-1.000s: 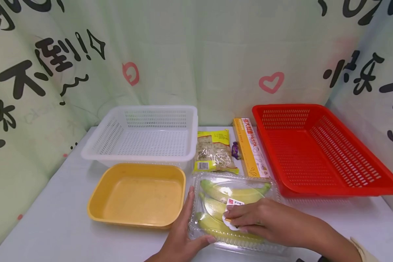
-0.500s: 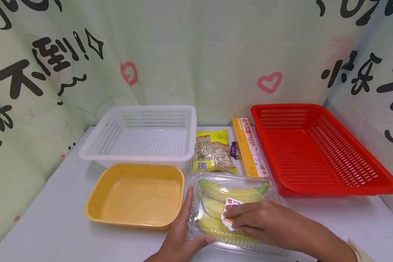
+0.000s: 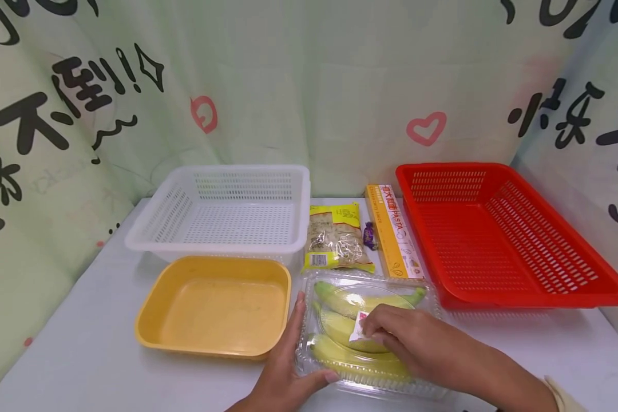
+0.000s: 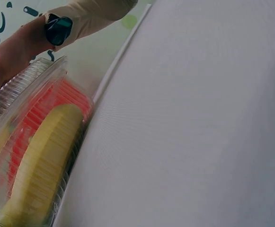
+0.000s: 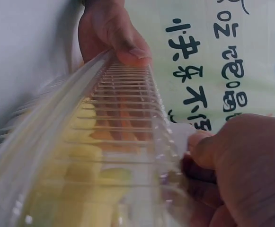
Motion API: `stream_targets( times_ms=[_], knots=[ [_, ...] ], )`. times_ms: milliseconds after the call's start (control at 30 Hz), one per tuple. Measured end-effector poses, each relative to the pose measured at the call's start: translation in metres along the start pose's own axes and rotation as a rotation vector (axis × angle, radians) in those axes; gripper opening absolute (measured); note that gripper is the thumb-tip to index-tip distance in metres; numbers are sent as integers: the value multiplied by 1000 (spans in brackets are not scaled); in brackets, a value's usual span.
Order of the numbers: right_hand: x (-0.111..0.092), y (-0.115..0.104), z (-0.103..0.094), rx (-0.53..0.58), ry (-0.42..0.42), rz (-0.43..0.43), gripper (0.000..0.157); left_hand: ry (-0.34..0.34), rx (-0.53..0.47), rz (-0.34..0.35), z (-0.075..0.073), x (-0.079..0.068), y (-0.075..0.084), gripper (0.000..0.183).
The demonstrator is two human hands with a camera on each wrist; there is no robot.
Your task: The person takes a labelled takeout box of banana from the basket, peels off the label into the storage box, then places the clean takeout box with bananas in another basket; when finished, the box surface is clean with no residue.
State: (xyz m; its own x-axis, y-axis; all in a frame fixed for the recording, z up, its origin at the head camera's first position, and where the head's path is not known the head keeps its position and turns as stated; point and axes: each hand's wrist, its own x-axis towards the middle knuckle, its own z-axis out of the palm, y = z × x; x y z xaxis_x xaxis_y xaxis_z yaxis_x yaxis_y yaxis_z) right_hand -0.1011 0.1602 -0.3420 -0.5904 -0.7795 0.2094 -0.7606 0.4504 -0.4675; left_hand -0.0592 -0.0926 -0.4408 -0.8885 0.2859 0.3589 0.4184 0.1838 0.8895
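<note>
A clear plastic clamshell box (image 3: 422,377) holding several bananas (image 3: 357,360) lies on the table at the front centre. My left hand (image 3: 288,357) holds its left side, the thumb at the near corner. Above the lid, my right hand (image 3: 417,343) pinches a white sticker label (image 3: 359,329) between thumb and curled fingers. Part of the sticker is hidden behind those fingers. In the right wrist view the left thumb (image 5: 135,54) presses on the box's edge. The left wrist view shows a banana (image 4: 47,161) through the box's side.
A yellow tub (image 3: 211,309) stands left of the box, with a white basket (image 3: 237,252) behind it. A red basket (image 3: 515,297) stands to the right. Between the baskets lie a yellow-and-clear bag (image 3: 335,240), a purple-wrapped sweet (image 3: 369,236) and a pasta box (image 3: 393,234).
The right fingers have curled in more tightly on the sticker, and its lower part, earlier spread over the lid, no longer shows. The left hand and the box have stayed put.
</note>
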Motion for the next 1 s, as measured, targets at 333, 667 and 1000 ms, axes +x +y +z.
stream_targets(
  times_ms=[333, 667, 1000],
  knots=[
    [-4, 4, 1, 84, 20, 3, 27, -4, -17, -32, 0, 1, 2, 111],
    [-5, 1, 5, 10, 10, 32, 38, -7, -30, -85, -1, 1, 3, 111],
    [-2, 0, 9, -27, 72, 31, 39, 6, -7, 10, 1, 1, -1, 112]
  ],
)
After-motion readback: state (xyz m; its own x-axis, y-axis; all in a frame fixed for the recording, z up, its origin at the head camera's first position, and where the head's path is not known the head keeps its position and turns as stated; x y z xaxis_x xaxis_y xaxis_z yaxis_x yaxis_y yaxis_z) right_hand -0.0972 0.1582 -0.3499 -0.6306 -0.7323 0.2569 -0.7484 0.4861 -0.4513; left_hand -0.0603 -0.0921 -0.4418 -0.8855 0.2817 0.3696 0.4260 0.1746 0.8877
